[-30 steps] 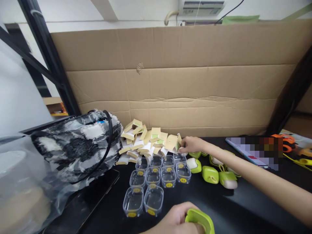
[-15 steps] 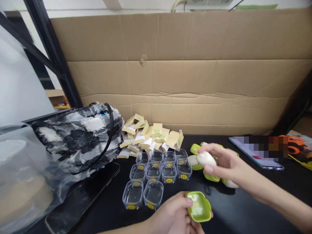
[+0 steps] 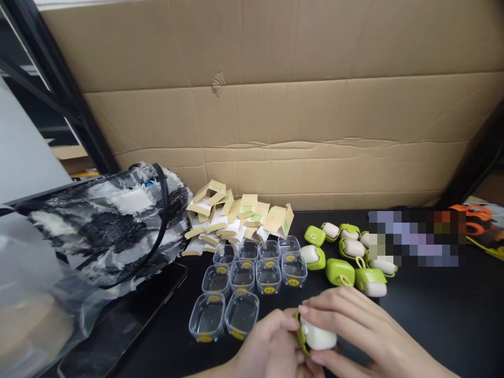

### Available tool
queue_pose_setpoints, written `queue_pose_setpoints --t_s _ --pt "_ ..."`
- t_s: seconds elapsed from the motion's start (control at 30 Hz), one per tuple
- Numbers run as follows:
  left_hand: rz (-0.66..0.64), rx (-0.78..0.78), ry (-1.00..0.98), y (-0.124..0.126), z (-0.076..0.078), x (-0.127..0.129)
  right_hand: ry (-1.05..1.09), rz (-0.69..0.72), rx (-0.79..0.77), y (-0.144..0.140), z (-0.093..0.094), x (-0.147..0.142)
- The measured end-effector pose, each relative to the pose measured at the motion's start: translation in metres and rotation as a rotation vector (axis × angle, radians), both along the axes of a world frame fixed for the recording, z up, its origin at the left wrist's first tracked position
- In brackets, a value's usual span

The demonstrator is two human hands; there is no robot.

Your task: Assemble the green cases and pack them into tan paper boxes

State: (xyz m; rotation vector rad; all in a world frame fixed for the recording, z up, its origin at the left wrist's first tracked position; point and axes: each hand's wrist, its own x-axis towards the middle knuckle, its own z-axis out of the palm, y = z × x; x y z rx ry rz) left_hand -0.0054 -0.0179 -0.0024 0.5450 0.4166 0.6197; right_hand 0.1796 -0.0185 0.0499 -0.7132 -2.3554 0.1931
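Note:
My left hand (image 3: 275, 336) is closed around a green case cover (image 3: 301, 333) near the front of the table. My right hand (image 3: 354, 328) grips a smooth white rounded case (image 3: 321, 335), which looks like an earbud case, by its top and lower edge. The white case sits against the green cover, seemingly partly inside it; the fingers hide how far. Beyond my right hand lie several similar white cases in green covers, among them a green-covered case (image 3: 339, 272) with a loop strap and another case (image 3: 311, 256) lying sideways.
Rows of clear plastic boxes (image 3: 242, 312) with yellow stickers stand left of my hands. Behind them is a pile of opened cardboard sleeves (image 3: 240, 215). A shaggy black-and-white bag (image 3: 129, 220), a dark phone (image 3: 129, 320) and a plastic bag (image 3: 31, 304) are at left. Cardboard (image 3: 275, 115) walls the back.
My right hand has brought the white case down and left to the green cover in my left hand. The cover has turned onto its side. The view has tilted downward.

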Motion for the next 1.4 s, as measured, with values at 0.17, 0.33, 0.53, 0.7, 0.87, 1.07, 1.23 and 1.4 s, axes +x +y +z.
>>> queue_pose_setpoints --t_s 0.17,0.33,0.53,0.7,0.87,1.07,1.23,1.4 --pt "0.002 -0.011 0.024 0.001 0.005 0.000 -0.036 0.002 -0.014 -0.001 -0.004 -0.003" --pt "-0.068 0.035 0.061 0.000 0.010 0.002 -0.028 0.000 -0.031 -0.003 -0.008 -0.006" --pt "-0.046 0.005 0.047 -0.002 0.011 0.005 -0.019 -0.012 -0.077 -0.006 -0.014 -0.008" --pt "-0.021 0.005 0.067 -0.004 0.013 0.003 -0.110 -0.061 -0.092 -0.008 -0.015 -0.015" --pt "-0.040 0.018 0.074 -0.006 0.018 0.003 -0.070 -0.056 -0.229 -0.010 -0.007 -0.018" --pt "-0.034 0.007 0.109 -0.007 0.018 0.002 -0.047 -0.076 -0.260 -0.008 -0.005 -0.018" --pt "-0.083 0.006 0.168 -0.005 0.018 0.001 -0.021 -0.024 -0.383 -0.007 0.000 -0.019" --pt "-0.104 0.007 0.190 -0.004 0.016 0.002 0.036 -0.027 -0.500 -0.007 -0.002 -0.018"
